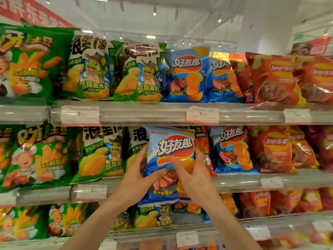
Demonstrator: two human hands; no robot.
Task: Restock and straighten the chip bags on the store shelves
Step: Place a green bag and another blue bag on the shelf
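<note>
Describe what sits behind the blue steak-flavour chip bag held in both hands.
Behind the blue steak-flavour chip bag, an orange-red bag peeks out on its right and a green-and-white bag on its left. Anything directly behind is covered.

Both forearms reach up and fwd, hands close together at chest height. Left hand (138,175) and right hand (193,175) each grip something — thumbs in front, fingers wrapped behind.

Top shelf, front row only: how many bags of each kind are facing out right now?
Green potato-stick bags: 1
Green-and-white turtle bags: 2
Blue steak-flavour chip bags: 2
Red Lay's bags: 2
Total: 7
Not counted: the held blue bag at the middle shelf, and bags partly hidden behind the front row.
</note>
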